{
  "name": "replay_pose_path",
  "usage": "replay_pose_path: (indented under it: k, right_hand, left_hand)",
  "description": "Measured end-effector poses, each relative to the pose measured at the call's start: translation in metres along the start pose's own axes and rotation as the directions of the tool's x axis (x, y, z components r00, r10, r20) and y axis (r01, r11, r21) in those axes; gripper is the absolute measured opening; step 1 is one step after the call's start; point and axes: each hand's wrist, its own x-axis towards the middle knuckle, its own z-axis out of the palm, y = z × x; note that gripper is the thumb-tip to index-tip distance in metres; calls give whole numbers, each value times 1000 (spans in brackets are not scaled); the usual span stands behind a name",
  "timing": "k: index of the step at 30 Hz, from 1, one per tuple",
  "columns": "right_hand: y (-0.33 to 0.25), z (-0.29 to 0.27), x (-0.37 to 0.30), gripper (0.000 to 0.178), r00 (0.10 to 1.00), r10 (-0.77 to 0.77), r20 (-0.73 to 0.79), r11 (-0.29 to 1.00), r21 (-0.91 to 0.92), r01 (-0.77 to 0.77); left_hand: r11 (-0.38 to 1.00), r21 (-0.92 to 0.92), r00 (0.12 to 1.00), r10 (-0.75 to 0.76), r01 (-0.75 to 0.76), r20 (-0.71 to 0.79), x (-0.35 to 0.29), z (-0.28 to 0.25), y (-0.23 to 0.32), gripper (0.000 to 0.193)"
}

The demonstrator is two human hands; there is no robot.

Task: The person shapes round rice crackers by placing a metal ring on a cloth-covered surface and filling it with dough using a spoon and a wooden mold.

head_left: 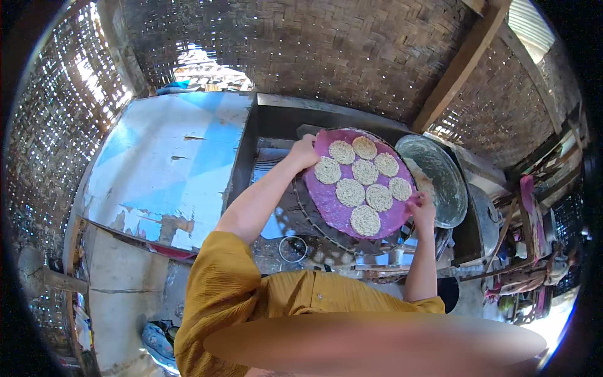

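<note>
A purple cloth (322,207) is spread out in front of me, bearing several round, pale, crinkly-looking flat cakes (365,172). My left hand (304,152) is closed on the cloth's far left edge. At its right edge, my right hand (423,212) pinches the same cloth between the fingers. A round, dark-rimmed tray or rack (306,217) shows around the cloth's near left side. Most of this rack is hidden under the cloth.
Right of the cloth stands a big round metal basin (447,188), whitish inside. A worn white-and-blue board top (169,157) lies to the left. Woven bamboo walls (326,56) rise behind, with a slanting wooden beam (461,63). A pale ring-shaped rim (293,249) sits near my body.
</note>
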Motion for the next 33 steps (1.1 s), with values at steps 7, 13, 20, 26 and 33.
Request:
replay_pose_path:
  k: [7, 13, 20, 26, 33]
  right_hand:
    - [-28, -9, 13, 41, 987, 53, 151, 999, -16, -52]
    - [-120, -18, 26, 44, 958, -68, 277, 995, 84, 47]
    - [-234, 75, 35, 48, 823, -285, 491, 943, 298, 149]
    - [-319, 262, 43, 47, 564, -441, 698, 865, 499, 58]
    - [-428, 474, 20, 54, 471, -467, 748, 882, 431, 191]
  left_hand:
    - [861, 214, 851, 361, -461, 382, 42, -5, -9, 43]
    - [906, 62, 879, 388, -419, 278, 32, -82, 23, 45]
    - [971, -1, 967, 238, -239, 87, -31, -269, -42, 46]
    - [974, -126, 953, -210, 186, -218, -89, -380, -167, 46]
    - [944, -173, 627, -316, 280, -712, -116, -449, -334, 36]
